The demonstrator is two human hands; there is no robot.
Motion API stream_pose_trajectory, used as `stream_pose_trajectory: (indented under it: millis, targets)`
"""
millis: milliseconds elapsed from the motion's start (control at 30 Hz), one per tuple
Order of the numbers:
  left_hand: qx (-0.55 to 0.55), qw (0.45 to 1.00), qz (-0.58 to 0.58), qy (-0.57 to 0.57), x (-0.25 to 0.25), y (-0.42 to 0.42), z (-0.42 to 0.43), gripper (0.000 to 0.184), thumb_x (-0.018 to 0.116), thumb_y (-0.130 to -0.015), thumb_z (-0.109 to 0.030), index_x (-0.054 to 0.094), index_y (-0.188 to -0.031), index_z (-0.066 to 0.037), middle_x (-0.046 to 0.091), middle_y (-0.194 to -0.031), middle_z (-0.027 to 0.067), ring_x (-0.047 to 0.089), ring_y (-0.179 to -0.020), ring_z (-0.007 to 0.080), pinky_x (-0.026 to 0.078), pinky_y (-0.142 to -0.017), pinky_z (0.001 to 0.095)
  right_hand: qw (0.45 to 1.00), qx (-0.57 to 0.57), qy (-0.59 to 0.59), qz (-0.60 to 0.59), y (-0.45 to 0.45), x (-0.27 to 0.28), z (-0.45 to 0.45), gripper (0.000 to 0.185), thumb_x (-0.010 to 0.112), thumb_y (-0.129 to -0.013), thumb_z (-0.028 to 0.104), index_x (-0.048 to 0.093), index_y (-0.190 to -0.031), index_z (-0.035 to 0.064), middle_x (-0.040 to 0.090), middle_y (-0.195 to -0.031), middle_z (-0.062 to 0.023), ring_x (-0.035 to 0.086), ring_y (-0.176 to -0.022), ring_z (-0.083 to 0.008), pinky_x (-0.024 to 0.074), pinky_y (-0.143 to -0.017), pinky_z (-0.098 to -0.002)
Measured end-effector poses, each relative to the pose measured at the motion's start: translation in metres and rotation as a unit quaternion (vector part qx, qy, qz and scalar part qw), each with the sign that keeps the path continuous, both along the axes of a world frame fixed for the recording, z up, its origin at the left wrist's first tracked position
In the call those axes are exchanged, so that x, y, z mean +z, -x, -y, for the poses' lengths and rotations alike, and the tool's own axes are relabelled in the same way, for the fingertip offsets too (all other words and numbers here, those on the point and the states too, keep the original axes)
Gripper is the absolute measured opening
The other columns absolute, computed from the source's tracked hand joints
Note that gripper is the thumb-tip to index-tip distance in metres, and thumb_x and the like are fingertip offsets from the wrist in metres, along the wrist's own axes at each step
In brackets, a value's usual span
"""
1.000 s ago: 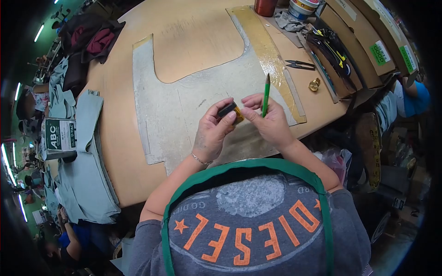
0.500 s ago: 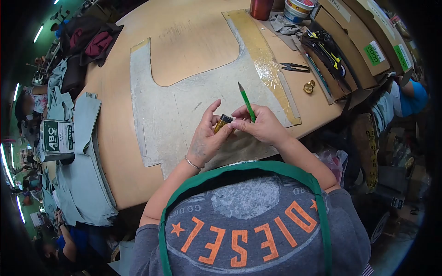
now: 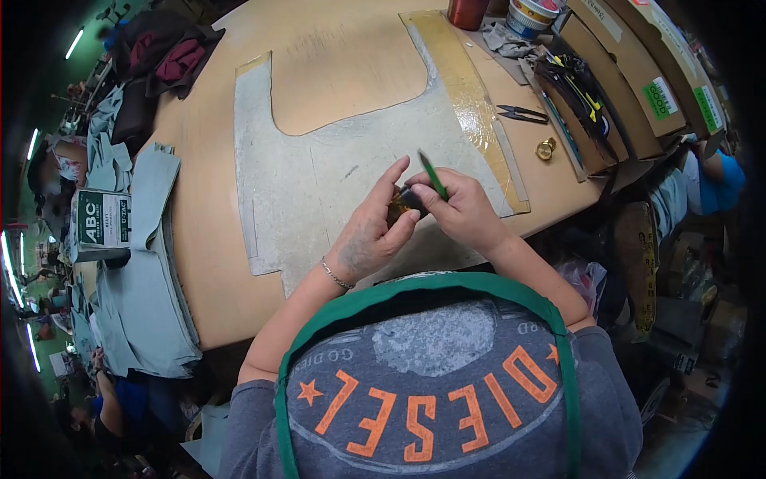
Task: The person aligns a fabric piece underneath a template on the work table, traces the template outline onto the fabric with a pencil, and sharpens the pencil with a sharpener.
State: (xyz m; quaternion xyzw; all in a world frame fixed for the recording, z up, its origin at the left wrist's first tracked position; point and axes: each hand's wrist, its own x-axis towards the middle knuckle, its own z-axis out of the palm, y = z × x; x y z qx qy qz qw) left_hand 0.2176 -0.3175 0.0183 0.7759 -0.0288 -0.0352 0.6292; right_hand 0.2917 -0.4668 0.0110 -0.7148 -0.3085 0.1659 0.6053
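My left hand [image 3: 373, 227] is wrapped round a small dark and amber object [image 3: 405, 203], perhaps a little sharpener or bottle; its shape is partly hidden by fingers. Right beside it, my right hand [image 3: 463, 209] holds a green pencil [image 3: 432, 176] with its tip pointing up and away, and its thumb and fingertips touch the small object. Both hands are above the near part of a large grey, U-shaped flat pattern piece [image 3: 319, 176] with yellow tape along its right arm.
Black thread snips [image 3: 523, 114] and a round gold-coloured item [image 3: 546, 148] lie at the right, by cardboard boxes [image 3: 618, 72] and a tool tray. Grey-green sheets [image 3: 148, 303] and an ABC box [image 3: 104, 219] are at the left. Other people sit beyond the table.
The small object has turned between my hands, and my left fingers have shifted round it. The pencil in my right hand leans further left than a second ago. The view has moved slightly.
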Motion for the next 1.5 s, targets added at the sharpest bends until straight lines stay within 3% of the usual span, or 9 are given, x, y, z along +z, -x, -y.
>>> stream_pose_trajectory:
  millis: [133, 333, 500, 667, 767, 967, 1200, 1333, 1500]
  targets:
    - [0.013, 1.000, 0.017, -0.021, 0.009, -0.001, 0.001, 0.058, 0.048, -0.082, -0.003, 0.019, -0.132, -0.003, 0.046, -0.088, 0.0053, 0.048, -0.070, 0.0085, 0.042, -0.061, 0.0205, 0.996, 0.018, -0.009, 0.084, -0.001, 0.005, 0.004, 0.019, 0.056, -0.080, 0.014, 0.057, -0.092, -0.0020, 0.056, -0.075, -0.0093, 0.054, -0.068, -0.0158, 0.0432, -0.063, -0.0260]
    - [-0.021, 0.992, 0.057, -0.108, 0.001, -0.002, -0.003, 0.057, 0.047, -0.082, -0.001, 0.020, -0.132, -0.002, 0.049, -0.087, 0.0034, 0.046, -0.068, 0.0066, 0.041, -0.062, 0.0189, 0.995, 0.045, -0.009, 0.086, -0.001, 0.012, 0.006, 0.021, 0.056, -0.078, 0.013, 0.056, -0.093, -0.0008, 0.056, -0.073, -0.0114, 0.054, -0.063, -0.0201, 0.0437, -0.061, -0.0282]
    - [-0.038, 0.998, 0.002, -0.047, 0.004, -0.001, -0.006, 0.056, 0.048, -0.082, -0.004, 0.022, -0.132, -0.002, 0.049, -0.086, 0.0026, 0.046, -0.066, 0.0057, 0.040, -0.059, 0.0185, 0.989, 0.030, -0.008, 0.144, -0.003, 0.005, 0.006, 0.023, 0.054, -0.080, 0.012, 0.056, -0.099, 0.0000, 0.057, -0.076, -0.0094, 0.054, -0.065, -0.0145, 0.0440, -0.061, -0.0264]
    - [-0.036, 0.983, -0.059, 0.172, 0.014, -0.001, -0.010, 0.053, 0.051, -0.079, -0.007, 0.028, -0.127, -0.003, 0.049, -0.085, 0.0033, 0.046, -0.063, 0.0061, 0.038, -0.054, 0.0177, 0.973, 0.039, -0.103, -0.205, -0.005, -0.001, 0.009, 0.020, 0.048, -0.085, 0.010, 0.054, -0.101, -0.0001, 0.054, -0.072, -0.0023, 0.051, -0.065, -0.0081, 0.0423, -0.057, -0.0217]
    - [-0.016, 0.962, -0.067, 0.264, 0.010, 0.001, -0.012, 0.040, 0.051, -0.078, -0.009, 0.037, -0.115, -0.005, 0.049, -0.084, 0.0037, 0.044, -0.059, 0.0059, 0.037, -0.050, 0.0182, 0.945, -0.013, -0.106, -0.308, -0.005, 0.004, 0.008, 0.022, 0.049, -0.085, 0.012, 0.048, -0.105, 0.0017, 0.051, -0.068, -0.0004, 0.048, -0.059, -0.0067, 0.0395, -0.052, -0.0199]
    - [-0.019, 0.943, -0.099, 0.318, -0.001, -0.004, -0.017, 0.035, 0.051, -0.077, -0.012, 0.039, -0.109, -0.007, 0.049, -0.083, 0.0030, 0.044, -0.059, 0.0060, 0.037, -0.051, 0.0177, 0.971, 0.046, -0.077, -0.221, 0.009, 0.011, -0.005, 0.021, 0.051, -0.085, 0.014, 0.048, -0.101, 0.0011, 0.051, -0.070, -0.0015, 0.048, -0.061, -0.0067, 0.0413, -0.054, -0.0212]
    - [-0.045, 0.968, -0.028, 0.246, 0.006, -0.003, -0.019, 0.048, 0.059, -0.072, -0.013, 0.036, -0.114, -0.006, 0.047, -0.094, 0.0053, 0.048, -0.068, 0.0079, 0.041, -0.055, 0.0198, 0.985, 0.037, -0.051, -0.159, 0.002, 0.011, -0.009, 0.016, 0.053, -0.084, 0.013, 0.050, -0.094, 0.0002, 0.053, -0.075, -0.0028, 0.049, -0.066, -0.0065, 0.0419, -0.058, -0.0213]
    - [0.000, 0.983, 0.004, 0.182, 0.001, -0.005, -0.016, 0.054, 0.068, -0.067, -0.005, 0.039, -0.112, -0.005, 0.047, -0.098, 0.0053, 0.051, -0.086, 0.0109, 0.045, -0.075, 0.0228, 0.984, 0.039, -0.075, -0.156, 0.003, 0.012, -0.009, 0.015, 0.054, -0.083, 0.012, 0.051, -0.092, 0.0004, 0.053, -0.077, -0.0023, 0.049, -0.070, -0.0060, 0.0424, -0.062, -0.0210]
    - [-0.022, 0.977, -0.011, 0.210, 0.008, -0.007, -0.008, 0.050, 0.069, -0.066, -0.003, 0.042, -0.107, -0.005, 0.048, -0.097, 0.0038, 0.051, -0.089, 0.0109, 0.043, -0.079, 0.0239, 0.965, 0.055, -0.116, -0.228, -0.004, 0.007, 0.000, 0.014, 0.056, -0.081, 0.010, 0.052, -0.092, 0.0012, 0.054, -0.080, -0.0012, 0.050, -0.074, -0.0056, 0.0429, -0.065, -0.0204]
